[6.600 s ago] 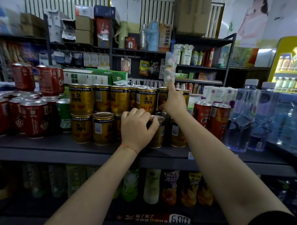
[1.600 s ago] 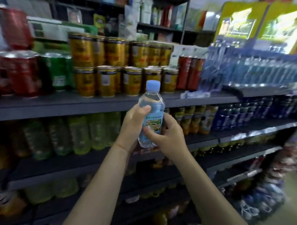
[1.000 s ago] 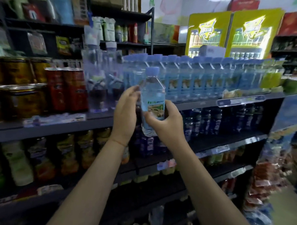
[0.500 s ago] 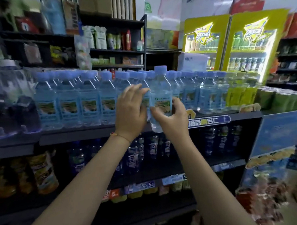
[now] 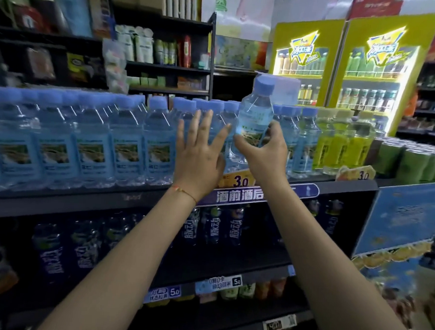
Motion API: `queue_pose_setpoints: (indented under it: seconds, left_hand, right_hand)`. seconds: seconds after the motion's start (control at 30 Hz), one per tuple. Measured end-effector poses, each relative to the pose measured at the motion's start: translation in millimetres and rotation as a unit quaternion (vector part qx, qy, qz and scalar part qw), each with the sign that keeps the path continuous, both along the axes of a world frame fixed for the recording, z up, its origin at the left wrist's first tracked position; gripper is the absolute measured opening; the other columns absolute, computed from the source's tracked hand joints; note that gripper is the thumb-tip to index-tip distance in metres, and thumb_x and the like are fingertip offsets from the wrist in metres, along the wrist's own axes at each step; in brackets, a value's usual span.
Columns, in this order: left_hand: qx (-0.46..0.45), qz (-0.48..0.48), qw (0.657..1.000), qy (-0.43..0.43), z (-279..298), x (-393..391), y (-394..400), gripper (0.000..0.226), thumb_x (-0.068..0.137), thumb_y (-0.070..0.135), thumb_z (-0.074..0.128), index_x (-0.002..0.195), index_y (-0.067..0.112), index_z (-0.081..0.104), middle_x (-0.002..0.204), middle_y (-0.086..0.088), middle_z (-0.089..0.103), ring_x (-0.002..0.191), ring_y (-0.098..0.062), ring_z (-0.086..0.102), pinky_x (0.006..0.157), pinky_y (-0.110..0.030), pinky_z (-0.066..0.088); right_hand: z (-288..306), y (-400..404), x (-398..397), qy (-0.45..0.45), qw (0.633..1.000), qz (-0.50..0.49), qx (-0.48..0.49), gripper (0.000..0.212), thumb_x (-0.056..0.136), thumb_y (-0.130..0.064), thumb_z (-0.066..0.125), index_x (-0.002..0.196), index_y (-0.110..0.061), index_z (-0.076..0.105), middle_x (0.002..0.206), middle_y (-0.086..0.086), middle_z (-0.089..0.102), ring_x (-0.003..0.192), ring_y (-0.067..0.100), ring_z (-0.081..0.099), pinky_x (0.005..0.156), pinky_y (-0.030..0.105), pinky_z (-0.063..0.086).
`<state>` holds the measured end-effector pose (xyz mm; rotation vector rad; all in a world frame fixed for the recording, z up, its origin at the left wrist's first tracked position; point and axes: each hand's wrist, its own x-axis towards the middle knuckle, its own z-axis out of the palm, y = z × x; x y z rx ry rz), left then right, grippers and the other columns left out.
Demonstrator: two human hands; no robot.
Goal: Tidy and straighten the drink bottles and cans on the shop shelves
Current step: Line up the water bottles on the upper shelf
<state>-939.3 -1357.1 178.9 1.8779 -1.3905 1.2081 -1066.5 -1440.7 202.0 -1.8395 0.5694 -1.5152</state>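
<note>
Right hand (image 5: 264,152) grips water bottle (image 5: 254,116) above the row; left hand (image 5: 199,154) spread.

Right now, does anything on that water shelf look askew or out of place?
Only the water bottle in the right hand: it is lifted above the row of water bottles and tilted, not standing. The left hand is spread open beside it. The row looks upright.

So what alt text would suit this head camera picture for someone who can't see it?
A person's right hand holds a blue-capped water bottle raised above a shop shelf lined with matching water bottles, while the left hand is spread open beside it. Dark blue drink bottles fill the shelf below.
</note>
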Motion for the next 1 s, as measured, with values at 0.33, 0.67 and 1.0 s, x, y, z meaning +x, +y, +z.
queue_pose_setpoints:
  seconds: [0.33,0.67,1.0]
  left_hand:
    - [0.014,0.153,0.987,0.049,-15,-38,-16,0.077,0.091,0.03,0.056,0.157,0.02,0.017,0.166,-0.013,0.007,0.153,-0.034,0.003,0.122,-0.054,-0.003]
    - [0.049,0.171,0.976,0.127,-19,-61,-13,0.081,0.093,0.02,0.051,0.159,0.013,0.004,0.167,-0.004,-0.008,0.153,-0.018,-0.006,0.125,-0.043,-0.002]
    - [0.055,0.113,0.977,0.174,-15,-71,14,0.066,0.093,0.014,0.053,0.154,0.013,0.028,0.165,-0.008,0.014,0.152,-0.024,0.014,0.124,-0.043,0.014]
  right_hand:
    - [-11,-46,-1,0.091,0.991,0.088,-0.035,0.046,0.08,-0.042,0.08,0.114,-0.02,0.059,0.1,-0.011,0.066,0.086,-0.001,0.061,0.071,0.022,0.053]
    - [-9,-46,-3,0.271,0.958,0.068,-0.06,0.072,0.092,-0.056,0.06,0.141,-0.007,0.038,0.149,0.014,0.037,0.117,0.032,0.056,0.069,0.034,0.04]
    - [-31,-17,-19,0.194,0.971,0.059,-0.124,0.079,0.097,-0.037,0.057,0.154,-0.001,0.016,0.152,0.02,0.03,0.14,0.033,0.033,0.107,0.041,0.042]
